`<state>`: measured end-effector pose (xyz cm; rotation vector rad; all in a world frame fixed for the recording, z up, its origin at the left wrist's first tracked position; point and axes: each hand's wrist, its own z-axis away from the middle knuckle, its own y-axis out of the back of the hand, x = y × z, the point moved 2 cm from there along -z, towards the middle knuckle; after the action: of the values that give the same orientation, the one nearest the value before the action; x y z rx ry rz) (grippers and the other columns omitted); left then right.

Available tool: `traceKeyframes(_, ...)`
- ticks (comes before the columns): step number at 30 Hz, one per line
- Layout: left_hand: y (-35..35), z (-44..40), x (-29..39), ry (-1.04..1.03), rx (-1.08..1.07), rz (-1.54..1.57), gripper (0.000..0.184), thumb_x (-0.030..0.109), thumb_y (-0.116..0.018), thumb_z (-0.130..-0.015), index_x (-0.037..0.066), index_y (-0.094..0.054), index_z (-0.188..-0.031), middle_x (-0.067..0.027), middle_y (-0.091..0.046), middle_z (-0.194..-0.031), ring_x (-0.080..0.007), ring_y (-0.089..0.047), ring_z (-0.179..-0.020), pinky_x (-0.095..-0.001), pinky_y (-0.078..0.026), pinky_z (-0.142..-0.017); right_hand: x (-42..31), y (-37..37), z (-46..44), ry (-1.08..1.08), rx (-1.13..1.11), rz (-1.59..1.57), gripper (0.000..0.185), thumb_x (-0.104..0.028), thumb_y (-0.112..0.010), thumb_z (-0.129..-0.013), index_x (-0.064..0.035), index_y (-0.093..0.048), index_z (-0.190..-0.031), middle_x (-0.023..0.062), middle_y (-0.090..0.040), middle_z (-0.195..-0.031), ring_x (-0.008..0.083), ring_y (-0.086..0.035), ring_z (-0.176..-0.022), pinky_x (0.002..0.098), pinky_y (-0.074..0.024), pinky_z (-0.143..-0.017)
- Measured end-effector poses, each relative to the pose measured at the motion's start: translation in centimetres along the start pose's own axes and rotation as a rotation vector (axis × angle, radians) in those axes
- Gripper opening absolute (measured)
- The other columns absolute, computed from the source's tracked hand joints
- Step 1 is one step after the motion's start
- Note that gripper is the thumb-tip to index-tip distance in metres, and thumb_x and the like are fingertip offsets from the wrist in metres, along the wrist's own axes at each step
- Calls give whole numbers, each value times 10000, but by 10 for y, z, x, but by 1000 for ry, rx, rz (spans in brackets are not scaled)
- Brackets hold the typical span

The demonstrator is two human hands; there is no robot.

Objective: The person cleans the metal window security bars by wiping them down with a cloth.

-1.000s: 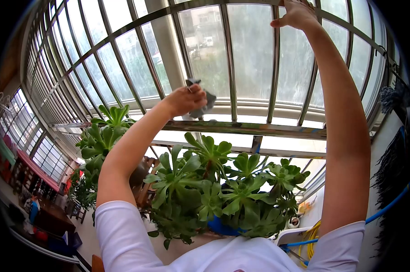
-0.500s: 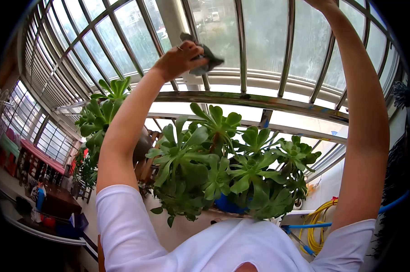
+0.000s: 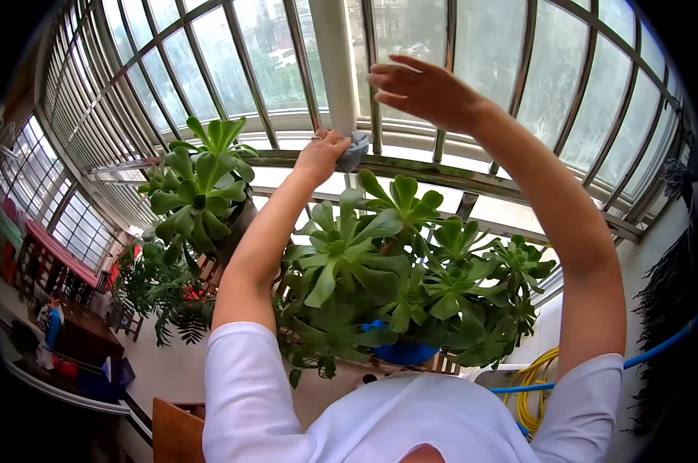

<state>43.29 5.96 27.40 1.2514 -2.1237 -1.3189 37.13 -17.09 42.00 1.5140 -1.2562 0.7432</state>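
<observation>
1. Has a big window (image 3: 484,46) past both hands, with shiny metal bars (image 3: 296,46) in front of the glass.
2. Has a long metal rail (image 3: 441,173) going sideways, right by the left hand and lower than the right hand.
3. Wears a white shirt (image 3: 395,417), closer in than both hands.
4. Has a big bunch of green plants (image 3: 341,255) below both hands, with fat leaves.
5. Has a smaller leafy plant (image 3: 202,193) out to the left of the left hand, in a dark pot (image 3: 238,224).
6. Has a blue pot (image 3: 405,353) under the big bunch, well below both hands.
7. Keeps the right hand (image 3: 422,91) open and up high, with fingers pointing over to the left, a bit blurry.
8. Grips with the left hand (image 3: 320,157), fingers bent.
9. Holds a crumpled grey cloth (image 3: 353,153) in that left hand, poking out on its right side, by the rail. Cannot tell how hard.
</observation>
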Motion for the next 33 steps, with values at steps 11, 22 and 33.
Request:
traceKeyframes(11, -19, 53, -8, -22, 456, -65, 459, -17, -593, -713, 152, -618, -1139, -15, -520, -1117, -237, -512, -1028, -325, -535, -814, -23, -64, -54, -83, -396, -189, 237, -331, -747, -645, -181, -655, -804, -40, -588, -983, 152, -454, -1145, 356, -79, -1169)
traceKeyframes(22, -34, 52, -54, 548, 585, -87, 427, -49, -594, -712, 123, -633, -1101, -36, -526, -1100, -293, -458, -1005, -354, -477, -841, -21, -58, -63, -91, -510, -181, 214, -274, -758, -603, -175, -683, -777, -65, -621, -957, 144, -449, -1172, 320, -169, -1126)
traceKeyframes(33, -78, 77, -39, 733, 565, 219, 502, -18, -455, -804, -121, -309, -1274, -287, -330, -1202, -446, -409, -1068, -485, -351, -980, -24, -68, -61, -53, -424, -63, 226, -364, -766, -583, -222, -638, -703, -98, -572, -819, 121, -476, -1075, 335, -140, -1095)
